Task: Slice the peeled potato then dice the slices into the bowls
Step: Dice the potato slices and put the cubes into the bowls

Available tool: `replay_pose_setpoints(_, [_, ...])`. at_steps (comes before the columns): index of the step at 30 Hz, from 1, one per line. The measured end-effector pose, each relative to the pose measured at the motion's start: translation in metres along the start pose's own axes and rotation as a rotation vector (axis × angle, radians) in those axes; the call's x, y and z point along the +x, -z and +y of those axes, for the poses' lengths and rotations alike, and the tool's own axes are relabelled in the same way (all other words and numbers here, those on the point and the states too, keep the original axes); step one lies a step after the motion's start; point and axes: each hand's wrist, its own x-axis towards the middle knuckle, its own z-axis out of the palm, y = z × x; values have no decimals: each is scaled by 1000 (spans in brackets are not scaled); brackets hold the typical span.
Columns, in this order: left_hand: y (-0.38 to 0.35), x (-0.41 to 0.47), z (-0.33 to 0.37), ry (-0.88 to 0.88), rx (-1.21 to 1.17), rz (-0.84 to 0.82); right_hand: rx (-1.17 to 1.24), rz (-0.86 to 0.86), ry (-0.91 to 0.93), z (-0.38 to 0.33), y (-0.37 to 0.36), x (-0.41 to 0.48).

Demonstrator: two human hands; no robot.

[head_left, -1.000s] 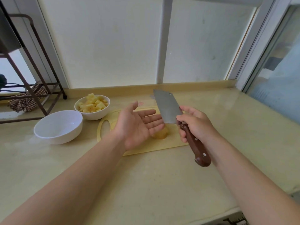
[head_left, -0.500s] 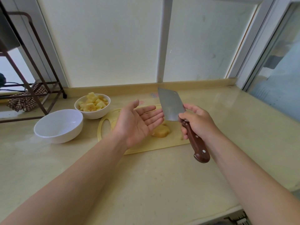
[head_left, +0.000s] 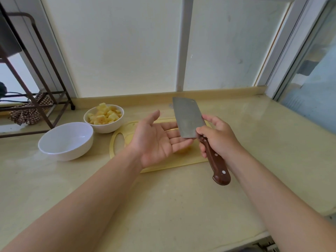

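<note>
The cleaver (head_left: 187,120) has moved over the left hand (head_left: 156,140), whose fingers lie straight and apart behind the blade. Perhaps stuck bits get wiped off, so I judge cutting is paused. The right hand (head_left: 216,137) has its fingers clamped on the handle. The potato piece (head_left: 182,150) on the cutting board (head_left: 163,166) is now mostly hidden by the left fingers.

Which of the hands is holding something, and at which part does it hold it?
The right hand grips the cleaver by its wooden handle, close to the blade. The left hand is open, palm up, holding nothing.
</note>
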Motion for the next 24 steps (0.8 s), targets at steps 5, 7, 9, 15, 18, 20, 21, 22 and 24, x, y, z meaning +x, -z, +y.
replay_pose_setpoints(5, [2,-2,5,-52,11,69,-37,27,20,-6,5,-2])
replay_pose_setpoints(7, [3,-2,7,-87,17,116,-32,51,26,-8,13,-1])
replay_pose_setpoints(9, [4,-3,10,-119,32,148,-35,72,17,-6,27,0])
replay_pose_setpoints(15, [7,3,6,-225,177,307,-132,103,-36,3,57,-3])
replay_pose_setpoints(18, [7,6,1,-378,406,401,-226,112,-39,2,68,-11])
replay_pose_setpoints(20, [7,5,-4,-492,668,446,-308,109,-48,2,74,-17])
replay_pose_setpoints(21, [8,5,-7,-535,821,460,-341,106,-54,3,77,-21])
replay_pose_setpoints(22, [8,4,-10,-562,984,466,-366,102,-56,4,78,-24])
replay_pose_setpoints(24, [11,5,-17,-542,1310,458,-400,95,-64,7,80,-29])
